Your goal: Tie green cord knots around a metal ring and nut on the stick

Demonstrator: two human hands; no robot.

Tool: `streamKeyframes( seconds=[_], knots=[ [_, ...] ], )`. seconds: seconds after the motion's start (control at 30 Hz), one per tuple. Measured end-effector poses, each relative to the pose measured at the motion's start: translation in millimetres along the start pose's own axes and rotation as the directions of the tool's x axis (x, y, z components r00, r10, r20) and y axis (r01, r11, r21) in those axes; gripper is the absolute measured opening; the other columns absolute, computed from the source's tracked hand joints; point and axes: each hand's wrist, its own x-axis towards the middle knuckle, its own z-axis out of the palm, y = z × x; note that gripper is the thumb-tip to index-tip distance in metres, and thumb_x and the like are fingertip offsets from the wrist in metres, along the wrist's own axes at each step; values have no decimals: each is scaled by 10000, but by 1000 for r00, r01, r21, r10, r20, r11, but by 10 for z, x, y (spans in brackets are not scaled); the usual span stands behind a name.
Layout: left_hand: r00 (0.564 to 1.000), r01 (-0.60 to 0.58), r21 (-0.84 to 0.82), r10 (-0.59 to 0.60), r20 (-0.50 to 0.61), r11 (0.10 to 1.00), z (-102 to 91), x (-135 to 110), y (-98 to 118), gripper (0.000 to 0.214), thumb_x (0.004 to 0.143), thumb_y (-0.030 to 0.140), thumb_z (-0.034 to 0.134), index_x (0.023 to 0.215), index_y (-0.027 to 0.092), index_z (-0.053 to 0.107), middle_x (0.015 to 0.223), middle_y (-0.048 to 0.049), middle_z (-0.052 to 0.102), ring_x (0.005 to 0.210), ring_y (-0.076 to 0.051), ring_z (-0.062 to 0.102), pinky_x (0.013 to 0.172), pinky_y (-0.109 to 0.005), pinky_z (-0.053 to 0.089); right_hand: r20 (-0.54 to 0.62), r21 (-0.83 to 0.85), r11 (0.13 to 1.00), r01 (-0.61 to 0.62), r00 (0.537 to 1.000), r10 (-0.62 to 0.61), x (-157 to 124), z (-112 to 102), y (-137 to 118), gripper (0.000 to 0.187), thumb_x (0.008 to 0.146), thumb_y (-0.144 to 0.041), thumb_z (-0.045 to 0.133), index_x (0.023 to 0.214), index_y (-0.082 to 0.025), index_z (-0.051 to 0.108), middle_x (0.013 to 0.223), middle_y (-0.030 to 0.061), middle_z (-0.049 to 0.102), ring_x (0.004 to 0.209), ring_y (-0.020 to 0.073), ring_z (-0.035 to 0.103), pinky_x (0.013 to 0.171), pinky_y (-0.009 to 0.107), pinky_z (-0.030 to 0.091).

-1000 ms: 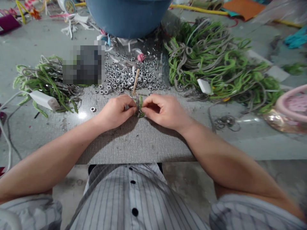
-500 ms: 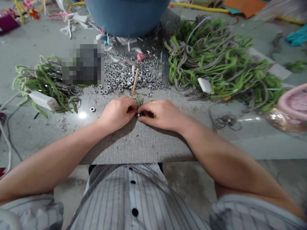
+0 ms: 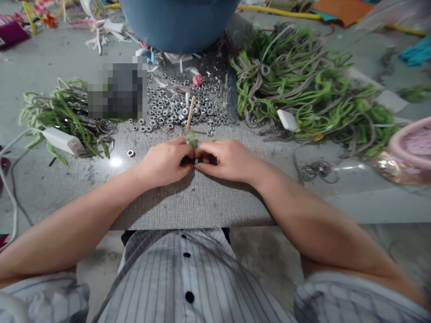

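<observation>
My left hand (image 3: 164, 161) and my right hand (image 3: 229, 159) meet at the middle of the grey board (image 3: 188, 202), fingers pinched together on a small green and grey cord piece (image 3: 193, 143) that sticks up between them. Something small and shiny sits at the fingertips; I cannot make out what it is. Just beyond the hands a thin wooden stick (image 3: 190, 113) stands tilted in a heap of metal nuts (image 3: 175, 107).
A large tangle of green and grey cords (image 3: 303, 85) lies to the right, a smaller one (image 3: 63, 112) to the left with a white block (image 3: 62, 140). A blue tub (image 3: 178, 22) stands behind the nuts. A single nut (image 3: 129, 153) lies left of my hands. A pink rim (image 3: 409, 143) is at far right.
Both hands have dropped slightly toward me and closed tighter together on the cord piece; less of the green cord shows between the fingers.
</observation>
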Motion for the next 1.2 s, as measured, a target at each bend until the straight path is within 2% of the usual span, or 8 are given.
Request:
streamKeyframes(
  seconds=[0.27, 0.4, 0.5, 0.67, 0.93, 1.03, 1.2],
  knots=[
    [1000, 1, -68, -1, 1, 998, 14, 26, -73, 248, 860, 184, 499, 932, 160, 735, 919, -68, 662, 789, -182, 648, 700, -281, 488, -70, 87, 996, -37, 997, 43, -12, 10, 18, 151, 821, -277, 595, 936, -183, 619, 657, -19, 603, 592, 126, 526, 585, 246, 339],
    [999, -20, -104, 17, -32, 994, 23, 33, -95, 256, 863, 176, 495, 902, 155, 747, 871, -64, 668, 772, -174, 642, 692, -273, 483, -85, 25, 993, 114, 990, -112, -34, 4, 52, 156, 849, -297, 573, 810, -191, 681, 684, 10, 669, 626, 137, 567, 621, 262, 369],
    [998, -36, -110, 30, -53, 993, 24, 29, -97, 250, 858, 163, 500, 869, 152, 750, 852, -61, 671, 741, -159, 635, 667, -256, 469, -16, -51, 979, 196, 980, -197, -51, 5, 51, 238, 889, -317, 534, 859, -220, 750, 750, 24, 739, 670, 155, 619, 642, 280, 376],
    [996, -43, -97, 36, -77, 994, 28, 26, -93, 240, 833, 134, 501, 818, 153, 740, 810, -49, 658, 697, -136, 610, 622, -233, 444, 27, -214, 966, 147, 989, -144, -77, -1, -2, 325, 928, -360, 478, 1006, -257, 776, 826, 39, 779, 678, 183, 654, 611, 308, 345],
    [995, -38, -130, 26, -93, 991, 27, 26, -96, 235, 826, 144, 495, 786, 150, 727, 779, -46, 640, 658, -133, 581, 608, -242, 438, 79, -311, 947, 82, 995, -60, -75, -7, -109, 334, 924, -353, 468, 1029, -255, 770, 768, 43, 769, 637, 188, 638, 557, 307, 291],
    [996, -33, -114, 23, -90, 993, 25, 25, -99, 240, 831, 158, 493, 796, 147, 730, 778, -52, 644, 667, -139, 587, 607, -241, 440, 68, -265, 963, 53, 997, -36, -55, -2, -104, 329, 913, -333, 481, 1054, -245, 766, 804, 47, 776, 665, 185, 653, 565, 295, 308],
    [994, -54, -85, 46, -98, 995, 38, 20, -107, 246, 832, 160, 488, 822, 154, 733, 816, -55, 663, 689, -140, 608, 615, -234, 452, 81, -44, 994, 100, 992, -96, -54, -17, -29, 276, 866, -272, 521, 884, -237, 793, 720, 8, 764, 595, 136, 631, 573, 257, 354]
  ],
)
